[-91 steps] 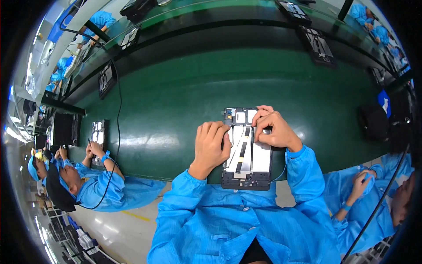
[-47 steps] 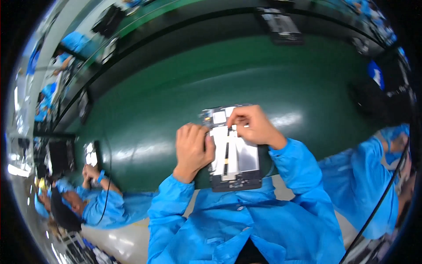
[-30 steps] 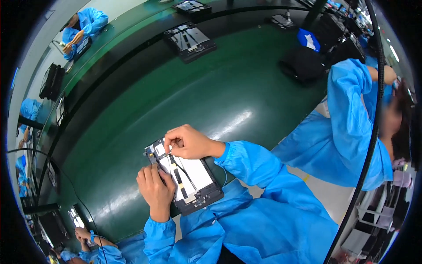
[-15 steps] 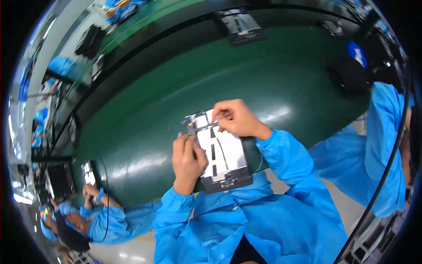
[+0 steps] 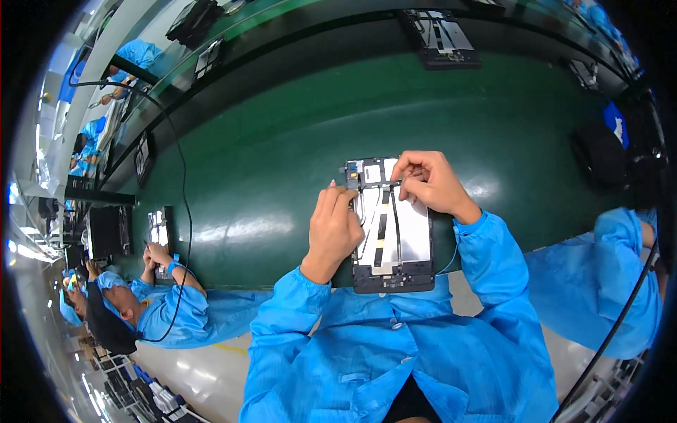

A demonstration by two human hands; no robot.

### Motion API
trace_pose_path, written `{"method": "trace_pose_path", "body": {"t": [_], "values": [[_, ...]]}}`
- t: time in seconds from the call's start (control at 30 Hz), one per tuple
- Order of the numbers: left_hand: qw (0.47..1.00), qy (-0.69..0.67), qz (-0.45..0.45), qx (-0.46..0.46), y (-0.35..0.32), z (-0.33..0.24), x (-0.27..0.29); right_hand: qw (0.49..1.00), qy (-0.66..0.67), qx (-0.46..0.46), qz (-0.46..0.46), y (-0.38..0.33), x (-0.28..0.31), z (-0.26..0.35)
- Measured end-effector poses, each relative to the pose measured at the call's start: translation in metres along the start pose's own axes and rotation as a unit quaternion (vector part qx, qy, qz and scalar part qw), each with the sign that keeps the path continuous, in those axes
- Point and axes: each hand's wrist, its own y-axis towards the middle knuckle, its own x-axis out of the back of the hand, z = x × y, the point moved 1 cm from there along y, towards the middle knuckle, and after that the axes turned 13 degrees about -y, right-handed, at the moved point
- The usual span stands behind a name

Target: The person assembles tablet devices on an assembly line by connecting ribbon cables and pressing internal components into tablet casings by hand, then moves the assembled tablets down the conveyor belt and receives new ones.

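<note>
Head view: the black cable (image 5: 397, 229), bowed half a second ago, now runs straighter down the tablet (image 5: 415, 236) near the person, seemingly lying better; right hand (image 5: 434, 185) narrows its fingers around the far end, left hand (image 5: 333, 231) curls at the left edge, grips unclear.

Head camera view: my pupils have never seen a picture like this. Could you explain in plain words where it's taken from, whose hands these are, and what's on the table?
There is no robot: a person works bare-handed. The camera sits on their head and looks down; its fisheye lens bends straight edges. On the green table lies a flat, opened device with a black frame and pale panels. The left hand is at its left edge; the right hand has its fingertips near the top. Whether they pinch a small part is unclear. A co-worker sits at the left, with another opened device.
</note>
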Motion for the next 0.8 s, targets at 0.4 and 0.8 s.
{"method": "trace_pose_path", "body": {"t": [0.4,0.8], "values": [[0.994,-0.033,-0.104,-0.003,-0.005,0.022,0.007,1.0,-0.002,-0.016,-0.013,0.0,-0.001,0.0],[0.992,-0.012,0.08,-0.093,0.019,0.02,0.013,0.994,-0.097,0.018,-0.042,0.002,-0.002,-0.004]]}}
